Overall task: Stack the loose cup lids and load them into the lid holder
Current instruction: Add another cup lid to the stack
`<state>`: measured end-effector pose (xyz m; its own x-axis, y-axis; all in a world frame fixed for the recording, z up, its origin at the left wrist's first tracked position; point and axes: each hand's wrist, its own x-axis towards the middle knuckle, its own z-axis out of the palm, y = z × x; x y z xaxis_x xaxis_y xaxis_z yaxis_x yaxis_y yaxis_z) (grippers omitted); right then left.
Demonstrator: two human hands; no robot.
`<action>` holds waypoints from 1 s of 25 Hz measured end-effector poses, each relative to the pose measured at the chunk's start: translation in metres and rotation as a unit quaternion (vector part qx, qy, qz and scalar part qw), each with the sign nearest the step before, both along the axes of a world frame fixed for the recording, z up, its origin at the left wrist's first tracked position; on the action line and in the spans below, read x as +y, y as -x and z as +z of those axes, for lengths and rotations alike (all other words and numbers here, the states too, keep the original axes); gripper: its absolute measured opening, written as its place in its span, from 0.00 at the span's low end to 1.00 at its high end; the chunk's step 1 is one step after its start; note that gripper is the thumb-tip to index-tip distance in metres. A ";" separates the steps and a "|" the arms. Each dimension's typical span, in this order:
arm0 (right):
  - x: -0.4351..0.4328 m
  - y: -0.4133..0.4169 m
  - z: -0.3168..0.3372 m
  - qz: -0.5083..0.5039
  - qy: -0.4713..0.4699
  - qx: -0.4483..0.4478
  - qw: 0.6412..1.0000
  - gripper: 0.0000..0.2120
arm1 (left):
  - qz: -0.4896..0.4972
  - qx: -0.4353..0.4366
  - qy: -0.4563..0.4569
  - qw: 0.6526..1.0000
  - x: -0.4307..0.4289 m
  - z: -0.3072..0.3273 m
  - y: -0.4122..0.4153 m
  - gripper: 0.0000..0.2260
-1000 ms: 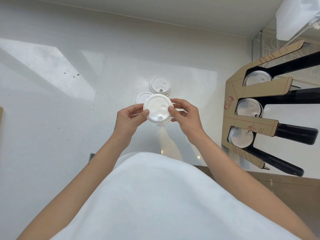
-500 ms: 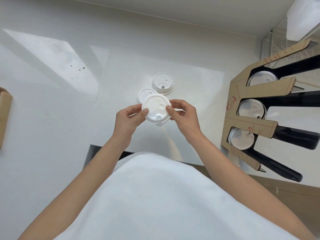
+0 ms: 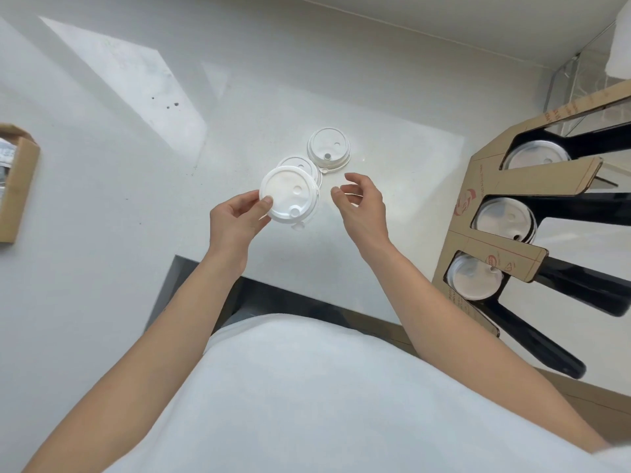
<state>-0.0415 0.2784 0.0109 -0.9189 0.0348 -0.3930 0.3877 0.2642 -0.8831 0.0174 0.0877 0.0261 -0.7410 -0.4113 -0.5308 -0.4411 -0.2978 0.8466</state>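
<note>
My left hand [image 3: 235, 221] grips a small stack of white cup lids [image 3: 289, 194] by its left edge, held above the white counter. My right hand [image 3: 362, 204] hovers just right of the stack, fingers apart and holding nothing. Two more white lids lie on the counter: one [image 3: 298, 164] partly hidden behind the held stack, another [image 3: 328, 149] farther back to the right. The cardboard lid holder [image 3: 495, 186] stands at the right, with lids showing in three black slots.
A brown cardboard box [image 3: 15, 189] sits at the left edge of the white counter [image 3: 102, 199]. The counter's dark front edge runs just below my forearms. A clear acrylic panel stands behind the lid holder at the far right.
My right hand has let go of the lid stack and opened, moving slightly right. The left hand alone now holds the stack, shifted a little left.
</note>
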 end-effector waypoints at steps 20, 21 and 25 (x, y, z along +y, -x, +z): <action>-0.035 0.138 -0.030 0.343 -0.429 0.034 0.835 0.38 | -0.062 -0.053 -0.043 0.996 -0.077 -0.028 0.052 0.15; -0.035 0.139 -0.031 0.344 -0.429 0.031 0.834 0.38 | -0.064 -0.055 -0.045 0.995 -0.079 -0.030 0.054 0.15; -0.035 0.141 -0.033 0.321 -0.436 0.013 0.841 0.39 | -0.063 -0.056 -0.047 0.995 -0.084 -0.030 0.064 0.16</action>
